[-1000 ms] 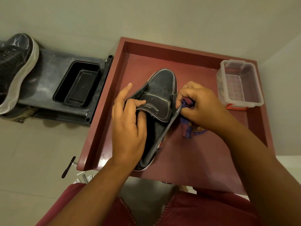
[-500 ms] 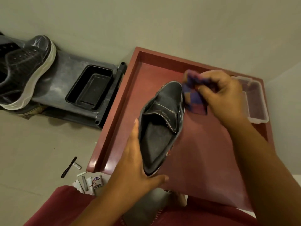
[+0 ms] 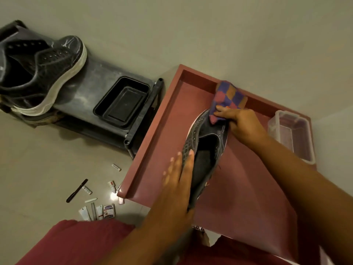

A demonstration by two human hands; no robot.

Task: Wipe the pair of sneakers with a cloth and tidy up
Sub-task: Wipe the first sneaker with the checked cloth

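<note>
A dark grey sneaker (image 3: 205, 134) lies in the red tray (image 3: 152, 138), toe pointing away from me. My left hand (image 3: 177, 180) lies flat along its left side near the heel, steadying it. My right hand (image 3: 240, 123) presses a checked purple, red and orange cloth (image 3: 228, 98) onto the toe. A second black sneaker with a white sole (image 3: 44, 73) rests on a dark rack at the upper left.
A black plastic tub (image 3: 122, 102) sits on the dark rack (image 3: 91, 77) left of the tray. A clear plastic box (image 3: 292, 134) stands in the tray's right side. A black pen (image 3: 76, 190) and several small packets (image 3: 101, 209) lie on the floor.
My right hand brought the cloth down from beside the shoe onto its toe. My left hand shifted from the heel to the shoe's left side. The view moved right.
</note>
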